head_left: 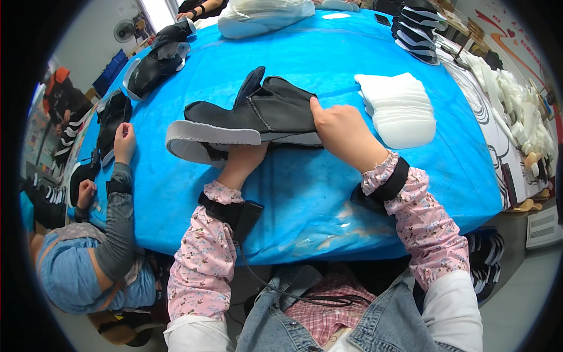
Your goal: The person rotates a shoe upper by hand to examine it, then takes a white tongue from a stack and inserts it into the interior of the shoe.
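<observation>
Over the blue-covered table I hold a black cloth shoe [281, 108] with a dark tongue standing up and a pale grey sole edge that hangs partly loose at the toe end. My left hand [246, 156] supports it from below, its fingers hidden behind the sole. At the heel end, my right hand [347, 130] is closed on the upper's rim, thumb or forefinger pressed against the black cloth. Just right of this hand lies a fanned stack of white insole-shaped pads [404, 111].
Blue sheeting [305, 211] covers the table. At left, a co-worker's hand [124, 141] rests beside more black shoes [153, 69]. A clear bag of white pieces [264, 16] sits at the far edge. Black-and-white shoe parts [417, 30] are stacked far right. A cable [264, 280] runs from my left cuff.
</observation>
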`<state>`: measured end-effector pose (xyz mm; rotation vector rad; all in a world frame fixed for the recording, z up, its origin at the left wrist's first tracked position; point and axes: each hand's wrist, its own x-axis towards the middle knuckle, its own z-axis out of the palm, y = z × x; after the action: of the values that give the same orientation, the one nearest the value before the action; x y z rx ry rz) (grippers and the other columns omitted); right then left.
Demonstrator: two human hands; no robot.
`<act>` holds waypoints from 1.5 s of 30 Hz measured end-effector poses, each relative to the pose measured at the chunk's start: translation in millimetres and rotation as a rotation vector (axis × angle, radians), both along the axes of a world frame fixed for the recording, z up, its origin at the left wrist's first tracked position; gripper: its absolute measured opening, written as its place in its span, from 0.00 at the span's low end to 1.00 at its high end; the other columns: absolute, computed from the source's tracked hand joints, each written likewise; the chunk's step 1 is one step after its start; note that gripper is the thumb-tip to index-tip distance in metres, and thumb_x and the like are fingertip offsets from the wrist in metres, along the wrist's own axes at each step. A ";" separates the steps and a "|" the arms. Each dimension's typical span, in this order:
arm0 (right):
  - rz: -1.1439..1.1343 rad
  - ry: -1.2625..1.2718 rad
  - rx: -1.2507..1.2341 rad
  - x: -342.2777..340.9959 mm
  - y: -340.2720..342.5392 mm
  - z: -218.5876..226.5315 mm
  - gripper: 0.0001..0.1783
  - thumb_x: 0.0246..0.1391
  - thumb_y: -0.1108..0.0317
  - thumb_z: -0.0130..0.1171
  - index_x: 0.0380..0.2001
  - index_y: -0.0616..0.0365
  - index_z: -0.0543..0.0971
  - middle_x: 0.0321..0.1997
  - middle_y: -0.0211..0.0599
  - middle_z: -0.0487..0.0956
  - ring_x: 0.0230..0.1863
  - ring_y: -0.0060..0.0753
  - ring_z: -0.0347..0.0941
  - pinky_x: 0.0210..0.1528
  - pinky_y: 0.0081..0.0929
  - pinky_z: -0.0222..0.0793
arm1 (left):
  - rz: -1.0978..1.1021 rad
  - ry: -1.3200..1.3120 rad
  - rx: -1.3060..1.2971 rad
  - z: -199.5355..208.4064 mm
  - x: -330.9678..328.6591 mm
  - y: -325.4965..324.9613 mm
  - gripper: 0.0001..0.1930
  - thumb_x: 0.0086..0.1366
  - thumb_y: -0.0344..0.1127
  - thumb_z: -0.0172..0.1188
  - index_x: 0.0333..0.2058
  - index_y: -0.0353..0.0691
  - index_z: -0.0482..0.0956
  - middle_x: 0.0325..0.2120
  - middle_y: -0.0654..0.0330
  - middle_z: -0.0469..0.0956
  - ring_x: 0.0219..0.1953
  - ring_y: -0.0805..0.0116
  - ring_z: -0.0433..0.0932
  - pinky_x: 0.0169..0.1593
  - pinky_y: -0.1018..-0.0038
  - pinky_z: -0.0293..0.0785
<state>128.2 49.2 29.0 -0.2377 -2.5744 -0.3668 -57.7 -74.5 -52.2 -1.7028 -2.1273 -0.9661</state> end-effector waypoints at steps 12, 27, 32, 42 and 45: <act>-0.060 -0.027 0.079 -16.7 -12.4 -5.3 0.24 0.35 0.75 0.51 0.41 0.75 0.70 0.13 0.36 0.71 0.16 0.33 0.70 0.18 0.27 0.63 | -0.035 -0.169 -0.121 20.7 6.2 11.2 0.18 0.53 0.37 0.57 0.43 0.38 0.71 0.44 0.55 0.71 0.49 0.58 0.67 0.54 0.68 0.60; 0.050 -0.149 -0.284 -10.8 9.4 1.4 0.22 0.39 0.72 0.53 0.41 0.70 0.67 0.14 0.42 0.72 0.18 0.43 0.71 0.20 0.36 0.64 | -0.325 -0.682 0.018 10.7 -5.2 24.3 0.22 0.51 0.36 0.63 0.45 0.40 0.69 0.43 0.59 0.71 0.45 0.68 0.69 0.51 0.71 0.64; 0.046 -0.094 -0.299 -10.1 2.3 3.1 0.22 0.40 0.72 0.52 0.41 0.70 0.67 0.15 0.42 0.72 0.19 0.43 0.71 0.21 0.35 0.65 | -0.234 -0.370 0.093 7.4 -17.3 17.2 0.24 0.50 0.37 0.64 0.47 0.42 0.68 0.44 0.59 0.70 0.48 0.66 0.68 0.52 0.70 0.63; 0.043 -0.029 -0.069 -24.4 -4.0 -9.5 0.20 0.36 0.75 0.50 0.36 0.76 0.72 0.14 0.40 0.73 0.16 0.38 0.71 0.17 0.30 0.65 | -0.140 0.222 -0.247 29.8 -20.4 34.9 0.20 0.56 0.47 0.53 0.44 0.43 0.71 0.44 0.55 0.70 0.49 0.59 0.67 0.53 0.66 0.60; -0.009 -0.018 -0.035 -24.7 -3.4 -6.4 0.20 0.36 0.75 0.50 0.36 0.76 0.72 0.14 0.40 0.73 0.16 0.38 0.72 0.17 0.30 0.65 | -0.091 -0.007 -0.171 32.6 -4.5 34.6 0.23 0.57 0.48 0.52 0.47 0.42 0.69 0.47 0.53 0.68 0.52 0.59 0.65 0.54 0.65 0.58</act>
<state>103.5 45.8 22.6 -0.2598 -2.5998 -0.3287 -62.2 -39.9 -19.6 -1.8939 -2.2103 -0.8345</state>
